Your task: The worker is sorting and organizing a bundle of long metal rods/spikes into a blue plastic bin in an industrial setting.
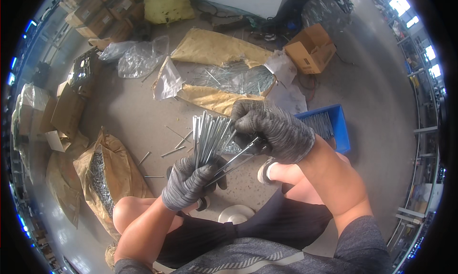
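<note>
My left hand (187, 182), in a grey knit glove, is closed round a fanned bundle of thin metal rods (208, 135), which stand roughly upright above the fist. My right hand (274, 130), gloved alike, is curled beside the bundle's upper right side. Its fingers are closed on a few rods (238, 157) that slant down toward the left hand; where exactly the fingers meet them is partly hidden. Beyond both hands lies a torn-open yellow-brown sack (205, 96) with many loose rods (234, 78) in it.
A blue bin (341, 131) with rods stands right of my right hand. Loose rods (172, 151) lie on the floor at left. An open sack of metal pieces (101, 178) sits near my left knee. Cardboard boxes (312, 49), plastic bags (138, 59) and a round pale disc (236, 214) are around.
</note>
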Tool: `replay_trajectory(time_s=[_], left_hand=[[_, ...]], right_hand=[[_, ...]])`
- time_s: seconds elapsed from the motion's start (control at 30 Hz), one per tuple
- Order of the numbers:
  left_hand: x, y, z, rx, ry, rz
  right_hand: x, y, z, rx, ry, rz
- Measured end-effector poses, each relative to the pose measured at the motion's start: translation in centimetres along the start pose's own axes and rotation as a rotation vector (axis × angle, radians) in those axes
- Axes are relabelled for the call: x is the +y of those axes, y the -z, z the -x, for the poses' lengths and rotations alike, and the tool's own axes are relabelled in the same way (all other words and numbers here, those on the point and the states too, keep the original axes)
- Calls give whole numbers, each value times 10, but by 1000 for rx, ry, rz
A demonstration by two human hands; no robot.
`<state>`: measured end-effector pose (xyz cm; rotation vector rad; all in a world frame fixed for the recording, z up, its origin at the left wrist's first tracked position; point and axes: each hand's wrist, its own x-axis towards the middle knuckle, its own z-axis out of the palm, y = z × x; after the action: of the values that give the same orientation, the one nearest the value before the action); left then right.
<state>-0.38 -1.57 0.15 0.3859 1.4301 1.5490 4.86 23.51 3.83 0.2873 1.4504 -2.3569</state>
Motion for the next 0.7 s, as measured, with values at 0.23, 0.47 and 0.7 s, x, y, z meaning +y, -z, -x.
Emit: replay_trajectory(time_s=[0.23,0.47,0.7], left_hand=[[-3,0,0,15,-45,-25],[7,0,3,-15,-48,-37],[10,5,2,-33,6,49]], right_hand=[[9,-3,-5,-74,-94,-231],[12,-2,-6,-80,-5,-140],[0,-14,-3,69,101,41]])
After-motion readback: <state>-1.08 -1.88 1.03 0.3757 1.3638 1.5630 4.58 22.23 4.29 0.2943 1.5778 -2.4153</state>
